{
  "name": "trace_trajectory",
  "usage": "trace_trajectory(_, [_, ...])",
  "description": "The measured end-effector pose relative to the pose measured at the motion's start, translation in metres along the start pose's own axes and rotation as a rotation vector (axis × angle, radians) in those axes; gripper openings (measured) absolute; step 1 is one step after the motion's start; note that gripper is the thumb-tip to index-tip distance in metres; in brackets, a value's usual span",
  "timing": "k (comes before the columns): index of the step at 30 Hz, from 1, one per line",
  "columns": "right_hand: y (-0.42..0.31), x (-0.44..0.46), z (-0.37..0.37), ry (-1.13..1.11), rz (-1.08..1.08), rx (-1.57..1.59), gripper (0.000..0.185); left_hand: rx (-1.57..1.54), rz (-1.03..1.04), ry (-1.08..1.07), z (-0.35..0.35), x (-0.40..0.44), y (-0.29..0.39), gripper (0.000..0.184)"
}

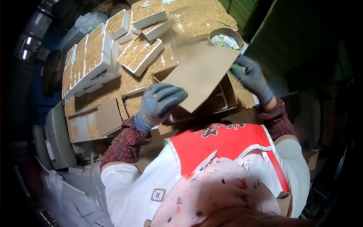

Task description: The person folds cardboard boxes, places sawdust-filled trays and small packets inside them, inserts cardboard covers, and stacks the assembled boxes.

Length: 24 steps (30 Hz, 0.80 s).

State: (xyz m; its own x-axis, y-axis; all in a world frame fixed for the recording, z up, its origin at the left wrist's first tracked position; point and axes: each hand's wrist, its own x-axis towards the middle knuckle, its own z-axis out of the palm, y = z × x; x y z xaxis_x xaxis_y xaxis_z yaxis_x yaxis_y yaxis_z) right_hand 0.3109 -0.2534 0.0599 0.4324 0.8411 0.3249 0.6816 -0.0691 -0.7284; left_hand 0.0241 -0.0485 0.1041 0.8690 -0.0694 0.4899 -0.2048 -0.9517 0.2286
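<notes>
A flat cardboard sheet (204,72) is tilted above an open cardboard box (231,90). My left hand (160,102), in a grey-blue glove, has its fingers closed at the sheet's lower left corner. My right hand (251,75), gloved the same way, grips the sheet's upper right edge, with something small and green at its fingers. Under the sheet, part of a white-rimmed tray (220,99) shows inside the box. The rest of the box's contents is hidden by the sheet.
White foam trays (140,55) filled with tan grains stand loose and stacked at the left and back. A round container (226,39) holds printed packets behind the sheet. Grains cover much of the table (204,17). Green crates (242,11) are at the back right, a grey chair (60,136) at left.
</notes>
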Motion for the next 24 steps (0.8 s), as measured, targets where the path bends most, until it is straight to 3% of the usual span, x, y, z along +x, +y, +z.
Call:
trace_trajectory(1, [0.001, 0.001, -0.010, 0.328, 0.121, 0.270, 0.022, -0.024, 0.023, -0.133, 0.008, -0.007, -0.005, 0.036])
trace_trajectory(3, [-0.049, 0.002, -0.027, 0.573, -0.006, -0.055, 0.018, 0.017, 0.057, -0.326, 0.025, -0.026, -0.017, 0.030])
trace_trajectory(5, [-0.078, 0.003, -0.010, 0.257, -0.389, -0.153, 0.023, 0.036, 0.102, -0.564, 0.033, -0.025, -0.028, 0.030])
trace_trajectory(7, [-0.085, -0.002, 0.032, -0.212, -0.515, -0.371, 0.034, -0.029, 0.132, -0.745, 0.040, -0.014, -0.032, 0.032])
trace_trajectory(9, [-0.051, -0.015, 0.070, -0.871, -0.065, -0.511, 0.047, -0.276, -0.024, -0.948, 0.068, -0.030, -0.053, 0.037])
trace_trajectory(11, [-0.052, -0.014, 0.081, -0.863, -0.011, -0.533, 0.042, -0.011, -0.097, -1.251, 0.049, -0.004, -0.028, 0.041])
trace_trajectory(12, [-0.053, -0.009, 0.086, -0.858, 0.011, -0.546, 0.040, 0.014, -0.072, -1.177, 0.050, 0.004, -0.027, 0.050])
trace_trajectory(15, [-0.052, 0.000, 0.101, -0.837, 0.112, -0.624, 0.030, 0.022, -0.037, -0.659, 0.099, 0.015, -0.020, 0.056])
trace_trajectory(17, [-0.055, -0.004, 0.076, -0.448, 0.025, -0.371, 0.023, -0.005, -0.097, -0.608, 0.112, 0.022, -0.012, 0.050])
trace_trajectory(18, [-0.058, -0.002, 0.062, -0.179, -0.052, -0.167, 0.023, 0.036, -0.106, -0.681, 0.120, 0.019, -0.019, 0.046])
trace_trajectory(19, [-0.060, -0.008, 0.052, 0.055, -0.131, 0.050, 0.022, -0.002, -0.038, -0.695, 0.101, 0.022, -0.018, 0.042])
trace_trajectory(20, [-0.052, -0.014, 0.044, 0.226, -0.077, 0.033, 0.023, -0.176, -0.022, -0.674, 0.094, 0.014, -0.030, 0.039])
trace_trajectory(21, [-0.032, -0.015, 0.038, 0.403, -0.042, 0.023, 0.023, -0.274, -0.148, -0.543, 0.064, 0.019, -0.021, 0.035])
trace_trajectory(22, [0.006, -0.020, 0.040, 0.449, 0.077, 0.140, 0.023, -0.299, -0.152, -0.153, 0.048, 0.009, -0.022, 0.030])
trace_trajectory(23, [0.032, -0.025, 0.041, 0.375, 0.194, 0.395, 0.026, -0.222, -0.329, 0.044, 0.028, -0.003, -0.020, 0.028])
trace_trajectory(24, [0.065, -0.036, 0.042, 0.108, 0.550, 0.589, 0.036, -0.296, -0.495, 0.304, 0.028, -0.031, -0.032, 0.025])
